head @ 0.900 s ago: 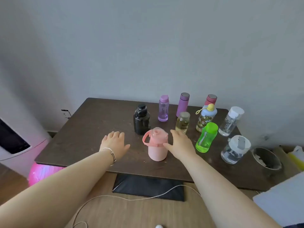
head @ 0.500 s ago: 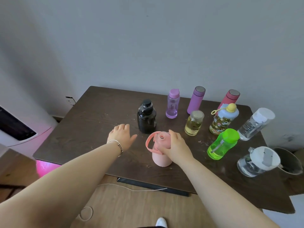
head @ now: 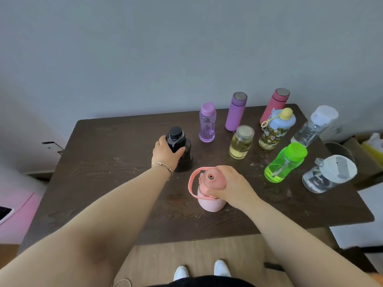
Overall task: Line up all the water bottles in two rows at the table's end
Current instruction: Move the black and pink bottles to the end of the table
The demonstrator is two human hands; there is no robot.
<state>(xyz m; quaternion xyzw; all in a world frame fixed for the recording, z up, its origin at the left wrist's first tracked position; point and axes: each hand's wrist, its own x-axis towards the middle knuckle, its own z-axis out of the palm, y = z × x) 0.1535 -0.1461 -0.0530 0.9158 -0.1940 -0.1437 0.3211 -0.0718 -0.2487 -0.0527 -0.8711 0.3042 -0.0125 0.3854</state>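
On the dark wooden table (head: 107, 154) my right hand (head: 232, 185) grips the lid of a pink bottle (head: 210, 201) with a loop handle, near the front middle. My left hand (head: 165, 154) is wrapped around a black bottle (head: 184, 154) just behind it. Along the wall stand a clear purple bottle (head: 207, 123), a purple flask (head: 236, 111) and a pink flask (head: 273, 104). In front of those are a yellow jar (head: 241, 142), a patterned bottle (head: 274, 131), a green bottle (head: 286, 162) and two clear bottles (head: 315, 127) (head: 329, 175).
A grey wall runs behind the table. A metal bowl (head: 339, 148) and a yellow item (head: 375, 148) sit beyond the right edge. A pink and white object (head: 14, 204) stands at the left. My feet (head: 202, 270) are on the wooden floor below.
My left hand moved from the bare tabletop onto the black bottle. My right hand shifted from the pink bottle's side to its lid. The camera tilted further down.
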